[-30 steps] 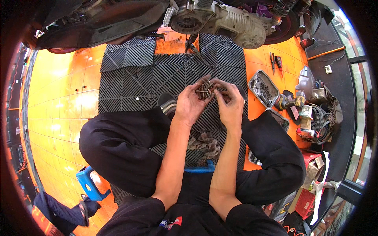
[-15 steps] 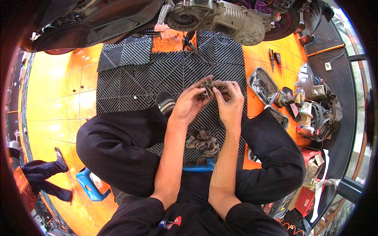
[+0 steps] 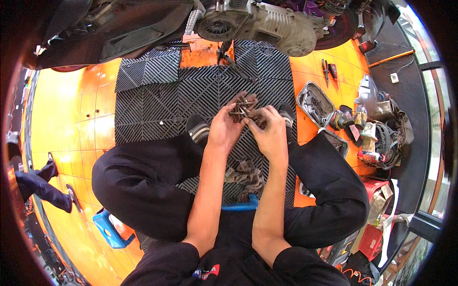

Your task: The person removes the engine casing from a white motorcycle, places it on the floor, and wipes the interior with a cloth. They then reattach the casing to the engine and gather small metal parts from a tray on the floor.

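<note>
A bunch of dark, greasy bolts [image 3: 242, 108] lies in the cupped palm of my left hand [image 3: 225, 127], above the black mat [image 3: 157, 102]. My right hand [image 3: 271, 136] is close beside it, thumb and forefinger pinched at the end of one bolt in the bunch. Its other fingers curl inward, and whether more bolts are under them is hidden. Both hands are smeared with grime. Below them, between my legs, a crumpled grey rag [image 3: 245, 175] lies on the mat.
A scooter's engine casing [image 3: 281, 28] spans the far side. To the right are a metal tray [image 3: 305, 107] with small dark parts, a cordless power tool [image 3: 342, 120], pliers [image 3: 325, 71] and a coiled grey hose [image 3: 384, 143]. A blue stool [image 3: 109, 229] and another person's legs [image 3: 45, 183] are at left.
My right hand has dropped slightly and turned, and the bolts in my left palm show more openly. The other person's legs at left have shifted.
</note>
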Demonstrator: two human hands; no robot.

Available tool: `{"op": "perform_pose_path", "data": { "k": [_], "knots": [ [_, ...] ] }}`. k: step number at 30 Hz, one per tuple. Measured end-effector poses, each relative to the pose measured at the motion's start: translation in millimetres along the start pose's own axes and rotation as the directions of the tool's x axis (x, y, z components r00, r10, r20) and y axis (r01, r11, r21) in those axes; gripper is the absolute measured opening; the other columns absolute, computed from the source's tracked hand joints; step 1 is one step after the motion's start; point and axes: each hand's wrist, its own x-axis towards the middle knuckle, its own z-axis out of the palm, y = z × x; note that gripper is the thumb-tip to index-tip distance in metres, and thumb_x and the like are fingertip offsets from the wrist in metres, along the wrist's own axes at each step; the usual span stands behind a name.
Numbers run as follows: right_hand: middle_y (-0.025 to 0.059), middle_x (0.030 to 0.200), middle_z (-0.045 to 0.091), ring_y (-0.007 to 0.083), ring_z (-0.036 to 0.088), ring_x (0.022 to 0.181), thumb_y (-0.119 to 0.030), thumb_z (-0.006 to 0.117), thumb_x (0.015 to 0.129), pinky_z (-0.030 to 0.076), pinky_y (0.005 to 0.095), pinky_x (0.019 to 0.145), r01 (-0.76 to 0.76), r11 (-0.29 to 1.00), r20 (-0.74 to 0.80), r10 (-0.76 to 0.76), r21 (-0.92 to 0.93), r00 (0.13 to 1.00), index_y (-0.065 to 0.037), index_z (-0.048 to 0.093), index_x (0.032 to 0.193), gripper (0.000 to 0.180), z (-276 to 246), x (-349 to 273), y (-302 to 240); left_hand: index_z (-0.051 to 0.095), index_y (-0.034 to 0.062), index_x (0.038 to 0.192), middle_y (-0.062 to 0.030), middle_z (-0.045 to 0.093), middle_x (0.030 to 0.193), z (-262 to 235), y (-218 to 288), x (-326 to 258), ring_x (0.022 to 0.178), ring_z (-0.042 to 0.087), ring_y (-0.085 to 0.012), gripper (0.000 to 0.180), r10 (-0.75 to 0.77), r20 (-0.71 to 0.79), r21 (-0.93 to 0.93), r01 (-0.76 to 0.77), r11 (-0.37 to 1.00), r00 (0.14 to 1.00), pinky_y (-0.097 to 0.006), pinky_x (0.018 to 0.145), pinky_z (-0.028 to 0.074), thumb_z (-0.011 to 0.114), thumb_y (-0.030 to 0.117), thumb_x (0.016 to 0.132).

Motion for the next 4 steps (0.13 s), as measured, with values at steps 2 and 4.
{"op": "perform_pose_path", "data": {
  "k": [2, 4],
  "knots": [
    [0.0156, 0.083, 0.061, 0.0256, 0.062, 0.072, -0.005, 0.074, 0.079, 0.049, 0.0377, 0.067, 0.060, 0.997, -0.016, -0.060, -0.045, 0.998, 0.004, 0.068, 0.090, 0.016, 2.7, 0.9, 4.8, 0.045, -0.0082, 0.139, -0.0270, 0.053, 0.140, -2.4, -1.4, 2.6, 0.132, 0.050, -0.0396, 0.047, -0.006, -0.018, -0.020, 0.005, 1.000, 1.000, -0.048, 0.114, 0.040, 0.041, 0.016, 0.099],
    [0.0172, 0.084, 0.061, 0.0273, 0.064, 0.074, -0.006, 0.072, 0.081, 0.050, 0.0386, 0.069, 0.018, 1.000, -0.029, -0.019, -0.019, 0.999, 0.004, 0.068, 0.094, 0.016, 7.4, 0.4, 5.2, 0.044, -0.0059, 0.141, -0.0262, 0.054, 0.140, -8.0, -4.3, 5.9, 0.133, 0.050, -0.0394, 0.047, -0.014, -0.046, -0.031, 0.012, 0.999, 0.999, -0.049, 0.115, 0.038, 0.041, 0.020, 0.101]
  ]
}}
